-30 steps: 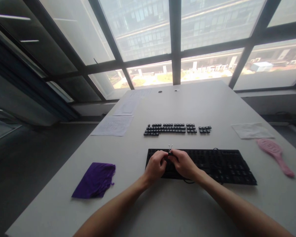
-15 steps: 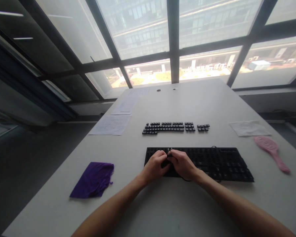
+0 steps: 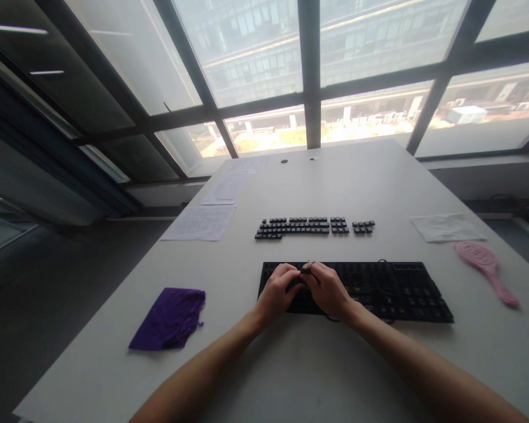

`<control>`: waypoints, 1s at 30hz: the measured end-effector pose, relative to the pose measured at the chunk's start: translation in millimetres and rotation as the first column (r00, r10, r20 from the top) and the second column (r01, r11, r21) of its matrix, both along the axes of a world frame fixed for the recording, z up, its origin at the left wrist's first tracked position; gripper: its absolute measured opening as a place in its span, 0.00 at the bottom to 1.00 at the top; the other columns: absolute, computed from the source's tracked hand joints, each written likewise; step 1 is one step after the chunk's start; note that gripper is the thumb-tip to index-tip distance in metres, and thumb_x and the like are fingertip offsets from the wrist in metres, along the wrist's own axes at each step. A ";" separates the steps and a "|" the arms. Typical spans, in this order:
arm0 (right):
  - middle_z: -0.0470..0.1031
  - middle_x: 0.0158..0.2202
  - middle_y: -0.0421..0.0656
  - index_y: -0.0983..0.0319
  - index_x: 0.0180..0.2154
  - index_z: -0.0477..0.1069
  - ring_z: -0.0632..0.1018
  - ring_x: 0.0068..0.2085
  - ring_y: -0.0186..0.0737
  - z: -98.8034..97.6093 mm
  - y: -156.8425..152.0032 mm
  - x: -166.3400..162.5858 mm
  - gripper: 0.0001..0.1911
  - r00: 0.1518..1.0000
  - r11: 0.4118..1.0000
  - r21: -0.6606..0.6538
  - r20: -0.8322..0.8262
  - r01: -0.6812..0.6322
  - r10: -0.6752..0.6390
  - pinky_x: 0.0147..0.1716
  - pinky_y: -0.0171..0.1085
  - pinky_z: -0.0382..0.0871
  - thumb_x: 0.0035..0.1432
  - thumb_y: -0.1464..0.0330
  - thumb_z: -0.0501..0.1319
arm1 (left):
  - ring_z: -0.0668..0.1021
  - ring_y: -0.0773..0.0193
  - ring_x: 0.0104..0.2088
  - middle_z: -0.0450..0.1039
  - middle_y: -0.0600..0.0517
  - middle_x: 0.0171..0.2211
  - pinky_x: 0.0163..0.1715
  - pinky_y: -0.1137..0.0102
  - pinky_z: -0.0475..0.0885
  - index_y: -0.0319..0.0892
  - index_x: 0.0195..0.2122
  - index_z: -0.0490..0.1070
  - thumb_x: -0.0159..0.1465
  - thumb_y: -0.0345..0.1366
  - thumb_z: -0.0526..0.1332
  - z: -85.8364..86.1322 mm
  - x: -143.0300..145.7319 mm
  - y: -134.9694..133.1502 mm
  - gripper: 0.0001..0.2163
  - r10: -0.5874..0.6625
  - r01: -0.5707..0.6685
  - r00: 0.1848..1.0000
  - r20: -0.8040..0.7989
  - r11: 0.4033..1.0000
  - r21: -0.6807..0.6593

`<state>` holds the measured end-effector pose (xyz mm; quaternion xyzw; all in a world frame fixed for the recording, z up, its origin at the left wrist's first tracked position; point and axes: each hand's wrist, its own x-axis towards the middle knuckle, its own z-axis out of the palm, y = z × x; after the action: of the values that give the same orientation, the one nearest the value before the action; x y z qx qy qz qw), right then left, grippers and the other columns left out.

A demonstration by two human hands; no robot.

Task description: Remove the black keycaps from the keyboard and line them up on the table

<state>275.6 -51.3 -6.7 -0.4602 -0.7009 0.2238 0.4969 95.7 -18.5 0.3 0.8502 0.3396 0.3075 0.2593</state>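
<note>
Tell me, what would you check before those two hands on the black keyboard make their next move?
1. Hands in place: the left hand and right hand meet over the left end of the keyboard. Ok.
2. Grip: a small dark piece shows at the fingertips, too small to judge how it is held. Cannot tell.
3. Keyboard lies flat on the table. Ok.
4. Loose keycaps sit in neat rows beyond the keyboard, apart from it. Ok.
5. Purple cloth and pink brush lie well away from both hands. Ok.
</note>
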 end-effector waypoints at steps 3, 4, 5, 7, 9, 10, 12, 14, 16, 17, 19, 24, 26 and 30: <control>0.72 0.32 0.43 0.60 0.34 0.68 0.73 0.33 0.39 -0.6 -1.0 -2.2 0.10 0.998 1.000 0.007 0.065 0.017 -0.018 0.35 0.35 0.64 0.69 0.69 0.52 | 0.75 0.59 0.40 0.72 0.49 0.38 0.42 0.65 0.72 0.43 0.42 0.70 0.66 0.37 0.63 -2.8 -1.4 0.4 0.06 0.037 -0.037 0.999 0.025 0.999 0.009; 0.73 0.32 0.43 0.60 0.34 0.67 0.74 0.33 0.40 -1.0 -0.7 -2.5 0.09 0.997 1.000 -0.016 0.072 0.026 -0.025 0.34 0.35 0.64 0.69 0.69 0.52 | 0.75 0.60 0.39 0.72 0.50 0.37 0.41 0.65 0.72 0.43 0.42 0.69 0.65 0.39 0.64 -3.8 -1.9 0.8 0.08 0.048 -0.048 0.998 0.033 0.999 0.012; 0.73 0.32 0.43 0.60 0.35 0.67 0.74 0.32 0.40 -1.5 -0.1 -2.5 0.09 0.997 0.998 -0.049 0.070 0.034 -0.031 0.34 0.35 0.64 0.69 0.68 0.52 | 0.75 0.60 0.38 0.72 0.50 0.37 0.40 0.66 0.72 0.43 0.43 0.68 0.65 0.39 0.64 -4.8 -2.1 1.2 0.09 0.047 -0.048 0.998 0.038 0.999 0.021; 0.74 0.30 0.41 0.59 0.35 0.66 0.75 0.31 0.39 -2.2 1.6 -1.5 0.08 0.998 0.990 -0.132 0.034 0.051 -0.047 0.32 0.35 0.63 0.69 0.67 0.53 | 0.74 0.60 0.40 0.72 0.49 0.39 0.42 0.65 0.72 0.43 0.45 0.69 0.66 0.39 0.63 -6.2 -2.0 1.3 0.09 0.008 -0.009 1.000 0.027 0.998 0.062; 0.74 0.28 0.40 0.59 0.36 0.66 0.75 0.29 0.38 -2.3 3.4 0.2 0.07 0.998 0.977 -0.206 -0.027 0.058 -0.065 0.31 0.34 0.63 0.68 0.67 0.53 | 0.74 0.59 0.44 0.72 0.47 0.42 0.45 0.63 0.72 0.44 0.46 0.70 0.68 0.36 0.61 -6.1 -1.0 -0.2 0.07 -0.042 0.042 0.999 -0.003 0.991 0.126; 0.74 0.27 0.39 0.59 0.36 0.66 0.75 0.28 0.38 -2.0 4.2 0.9 0.07 0.996 0.971 -0.232 -0.057 0.057 -0.072 0.30 0.34 0.63 0.68 0.66 0.53 | 0.73 0.58 0.45 0.72 0.47 0.43 0.46 0.63 0.72 0.45 0.47 0.71 0.68 0.35 0.60 -5.3 -0.4 -1.5 0.07 -0.052 0.054 0.998 -0.018 0.986 0.157; 0.74 0.26 0.39 0.59 0.36 0.65 0.74 0.27 0.37 -1.3 5.3 1.9 0.07 0.990 0.964 -0.259 -0.109 0.057 -0.088 0.30 0.34 0.63 0.68 0.66 0.53 | 0.73 0.58 0.46 0.72 0.46 0.44 0.47 0.63 0.71 0.45 0.45 0.73 0.68 0.34 0.60 -1.5 0.1 -3.6 0.06 -0.031 0.036 0.999 -0.028 0.979 0.198; 0.74 0.26 0.39 0.59 0.34 0.65 0.74 0.26 0.36 -0.7 5.9 1.9 0.09 0.983 0.961 -0.268 -0.147 0.063 -0.105 0.29 0.33 0.63 0.69 0.65 0.53 | 0.74 0.58 0.46 0.72 0.47 0.44 0.47 0.64 0.72 0.44 0.42 0.74 0.67 0.34 0.62 5.0 -0.8 -1.5 0.05 0.011 -0.008 1.000 -0.013 0.982 0.191; 0.75 0.26 0.39 0.59 0.34 0.64 0.74 0.25 0.36 -0.9 6.3 1.4 0.10 0.975 0.958 -0.274 -0.180 0.079 -0.132 0.29 0.33 0.63 0.69 0.65 0.53 | 0.75 0.61 0.42 0.73 0.49 0.41 0.44 0.66 0.72 0.44 0.41 0.74 0.66 0.34 0.63 12.0 -3.1 9.2 0.04 0.060 -0.061 0.998 0.007 0.988 0.143; 0.75 0.26 0.39 0.59 0.34 0.64 0.73 0.25 0.35 -1.2 6.5 1.1 0.10 0.972 0.957 -0.276 -0.191 0.084 -0.140 0.28 0.33 0.63 0.69 0.65 0.53 | 0.76 0.62 0.40 0.74 0.50 0.40 0.41 0.67 0.73 0.44 0.40 0.74 0.65 0.34 0.64 14.7 -4.6 18.4 0.04 0.090 -0.091 0.996 0.014 0.989 0.120; 0.74 0.25 0.39 0.59 0.33 0.65 0.73 0.24 0.35 -1.8 6.6 0.7 0.10 0.971 0.958 -0.274 -0.197 0.080 -0.138 0.28 0.33 0.63 0.69 0.65 0.53 | 0.76 0.63 0.35 0.76 0.51 0.38 0.37 0.68 0.73 0.44 0.40 0.75 0.63 0.33 0.66 16.9 -7.6 43.8 0.04 0.151 -0.151 0.988 0.009 0.983 0.107; 0.73 0.25 0.38 0.59 0.32 0.65 0.73 0.25 0.35 -2.2 6.1 1.2 0.10 0.975 0.965 -0.254 -0.188 0.071 -0.121 0.28 0.33 0.63 0.68 0.66 0.53 | 0.76 0.59 0.36 0.80 0.52 0.33 0.42 0.62 0.72 0.45 0.32 0.79 0.59 0.35 0.70 5.6 -11.0 112.7 0.02 0.205 -0.179 0.974 -0.093 0.956 0.232; 0.73 0.25 0.39 0.59 0.32 0.65 0.73 0.25 0.35 -2.2 6.2 1.3 0.10 0.974 0.964 -0.258 -0.191 0.069 -0.121 0.28 0.33 0.64 0.68 0.66 0.53 | 0.75 0.58 0.37 0.80 0.52 0.33 0.43 0.61 0.71 0.45 0.31 0.79 0.59 0.35 0.70 0.3 -10.2 129.2 0.02 0.190 -0.146 0.971 -0.144 0.952 0.267; 0.74 0.26 0.39 0.59 0.32 0.65 0.74 0.26 0.36 -2.0 6.7 1.0 0.10 0.976 0.964 -0.257 -0.188 0.062 -0.113 0.28 0.33 0.64 0.68 0.66 0.54 | 0.73 0.58 0.39 0.79 0.51 0.36 0.44 0.62 0.70 0.46 0.30 0.80 0.59 0.36 0.70 -5.8 -7.8 144.0 0.02 0.133 -0.053 0.965 -0.227 0.944 0.326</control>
<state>276.6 -44.6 -8.7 -0.5246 -0.5922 0.3336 0.5127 88.0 125.5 -5.5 0.8951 0.3554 0.2623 0.0603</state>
